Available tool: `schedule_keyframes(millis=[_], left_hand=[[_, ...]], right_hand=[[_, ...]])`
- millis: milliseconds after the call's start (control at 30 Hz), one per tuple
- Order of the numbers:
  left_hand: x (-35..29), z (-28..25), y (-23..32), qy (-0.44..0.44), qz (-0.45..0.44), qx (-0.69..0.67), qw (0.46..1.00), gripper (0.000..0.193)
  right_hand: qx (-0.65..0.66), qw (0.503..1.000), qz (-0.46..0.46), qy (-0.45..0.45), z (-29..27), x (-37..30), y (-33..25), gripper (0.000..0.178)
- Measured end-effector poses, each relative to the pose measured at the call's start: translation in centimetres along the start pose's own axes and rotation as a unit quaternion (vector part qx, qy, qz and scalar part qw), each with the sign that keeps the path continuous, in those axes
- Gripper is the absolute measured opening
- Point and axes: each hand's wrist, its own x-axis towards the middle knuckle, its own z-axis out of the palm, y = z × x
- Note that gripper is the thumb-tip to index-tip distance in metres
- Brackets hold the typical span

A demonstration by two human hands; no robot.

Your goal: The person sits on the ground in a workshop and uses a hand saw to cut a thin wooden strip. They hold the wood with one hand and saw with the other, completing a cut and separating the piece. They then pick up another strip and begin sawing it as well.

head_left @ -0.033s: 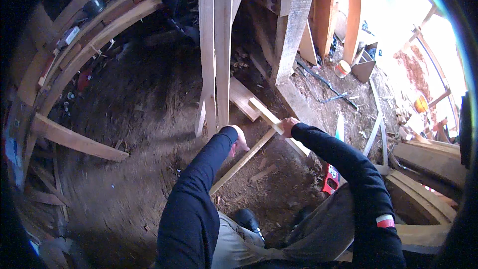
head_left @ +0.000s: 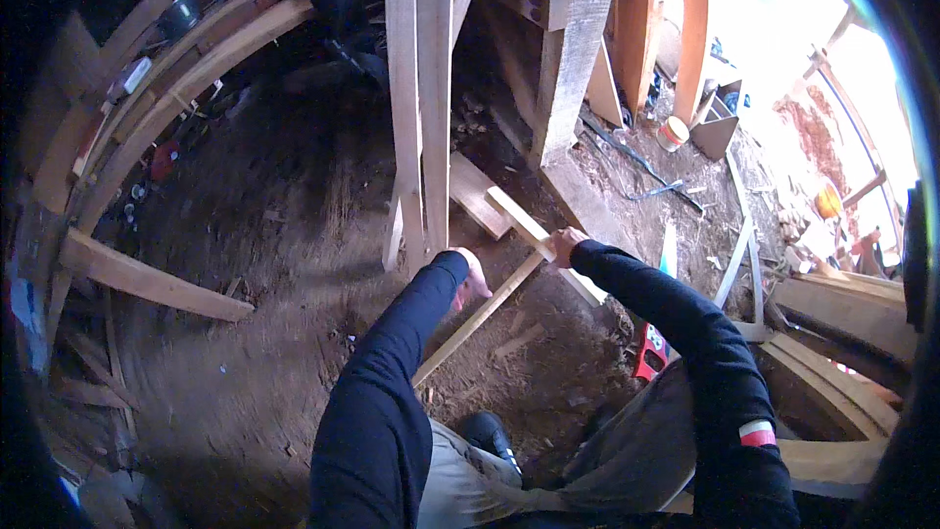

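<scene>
Wood strip [head_left: 521,219] | axis upper left to lower right | right grip [head_left: 565,247]: holding it | left grip [head_left: 474,277]: can't tell

The view comes from the left one of two wide fisheye cameras worn side by side on the person's head, facing steeply down and somewhat forward, with the grey cloth trousers [head_left: 632,446] close beneath it at the lower edge. Long black fabric sleeves [head_left: 377,392] reach in from below, placing the bare left grip [head_left: 472,279] and bare right grip [head_left: 565,247] around mid-picture, above the brown earthen floor [head_left: 284,264]. Its wide field also takes in farther upright pale wooden boards [head_left: 403,88] and the glaring white opening [head_left: 759,5] at upper right.
</scene>
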Motion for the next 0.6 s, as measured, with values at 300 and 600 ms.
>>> schedule_keyframes(millis=[300, 600], left_hand=[[0.9, 1.8, 3.4, -0.006, 0.051, 0.018, 0.998, 0.066], [0.1, -1.4, 3.0, 0.173, 0.292, -0.254, 0.906, 0.057]], right_hand=[[0.178, 0.914, -0.006, 0.366, -3.9, 5.9, -3.3, 0.068], [-0.133, 0.991, -0.016, 0.007, -3.6, 3.2, -4.8, 0.027]])
